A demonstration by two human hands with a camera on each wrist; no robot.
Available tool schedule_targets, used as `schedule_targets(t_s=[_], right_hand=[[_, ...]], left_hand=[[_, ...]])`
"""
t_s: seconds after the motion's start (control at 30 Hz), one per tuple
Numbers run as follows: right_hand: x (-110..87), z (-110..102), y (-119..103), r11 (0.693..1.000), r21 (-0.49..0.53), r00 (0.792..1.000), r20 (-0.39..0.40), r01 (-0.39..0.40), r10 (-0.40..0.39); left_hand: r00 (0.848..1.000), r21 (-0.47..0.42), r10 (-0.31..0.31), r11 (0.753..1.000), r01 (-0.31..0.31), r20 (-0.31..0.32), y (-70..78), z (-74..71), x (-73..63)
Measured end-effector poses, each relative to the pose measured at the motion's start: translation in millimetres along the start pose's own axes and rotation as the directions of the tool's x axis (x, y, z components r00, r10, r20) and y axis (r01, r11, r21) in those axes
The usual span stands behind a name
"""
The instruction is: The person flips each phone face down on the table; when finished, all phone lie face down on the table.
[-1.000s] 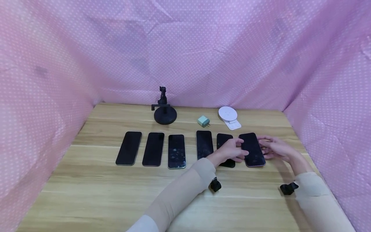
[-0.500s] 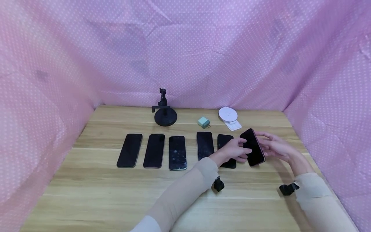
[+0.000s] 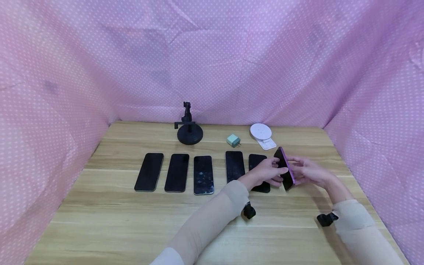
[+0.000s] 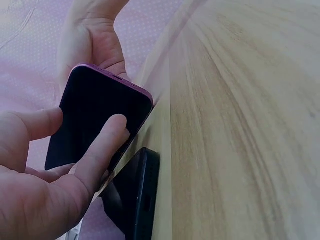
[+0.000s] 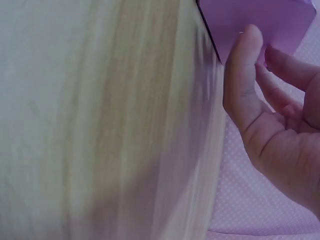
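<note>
A smartphone (image 3: 289, 181) with a purple frame is tilted steeply onto its left long edge at the right end of a row of phones. My left hand (image 3: 266, 172) holds it from the left. In the left wrist view, its thumb and a finger lie over the dark screen (image 4: 95, 97), with other fingers at the lower edge. My right hand (image 3: 308, 172) is on the other side. In the right wrist view, its thumb (image 5: 247, 55) and fingertips touch the purple back (image 5: 225, 22). A black phone (image 3: 256, 160) lies partly hidden under my left hand.
Several other dark phones lie face up leftward, the leftmost phone (image 3: 149, 172) furthest away. Behind them stand a black phone stand (image 3: 190, 134), a pale green charger plug (image 3: 233, 140) and a white round stand (image 3: 261, 131). Pink dotted cloth (image 3: 212, 66) encloses the wooden table (image 3: 132, 228).
The purple-framed phone lay flat. Its right edge has risen and the phone has turned up toward the left, with my right hand shifting slightly left behind it. My left hand stays nearly in place.
</note>
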State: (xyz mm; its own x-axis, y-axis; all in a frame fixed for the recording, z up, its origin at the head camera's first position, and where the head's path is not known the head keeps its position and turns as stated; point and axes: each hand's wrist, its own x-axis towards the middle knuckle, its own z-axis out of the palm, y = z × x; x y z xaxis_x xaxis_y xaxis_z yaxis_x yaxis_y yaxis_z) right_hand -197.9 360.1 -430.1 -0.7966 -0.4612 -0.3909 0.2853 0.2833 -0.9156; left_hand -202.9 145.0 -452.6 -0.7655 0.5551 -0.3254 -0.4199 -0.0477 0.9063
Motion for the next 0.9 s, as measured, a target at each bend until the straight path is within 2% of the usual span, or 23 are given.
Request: schedule_targets(t_s=[0.3,0.53,0.9], right_hand=[[-1.6,5.0,-1.2,0.998,-0.063,0.999,0.039,-0.022,0.025],[-2.9,6.5,-3.1,0.994,-0.097,0.999,0.024,-0.045,0.048],[-3.7,9.0,-6.6,0.994,-0.105,0.999,0.046,-0.018,0.023]], left_hand=[[0.999,-0.023,0.007,1.000,-0.006,0.048,1.7,-5.3,-5.9],[0.998,-0.054,0.007,0.999,-0.004,0.057,3.6,-6.1,-9.2],[0.998,-0.062,0.014,0.998,-0.010,0.062,3.2,-10.2,-9.9]])
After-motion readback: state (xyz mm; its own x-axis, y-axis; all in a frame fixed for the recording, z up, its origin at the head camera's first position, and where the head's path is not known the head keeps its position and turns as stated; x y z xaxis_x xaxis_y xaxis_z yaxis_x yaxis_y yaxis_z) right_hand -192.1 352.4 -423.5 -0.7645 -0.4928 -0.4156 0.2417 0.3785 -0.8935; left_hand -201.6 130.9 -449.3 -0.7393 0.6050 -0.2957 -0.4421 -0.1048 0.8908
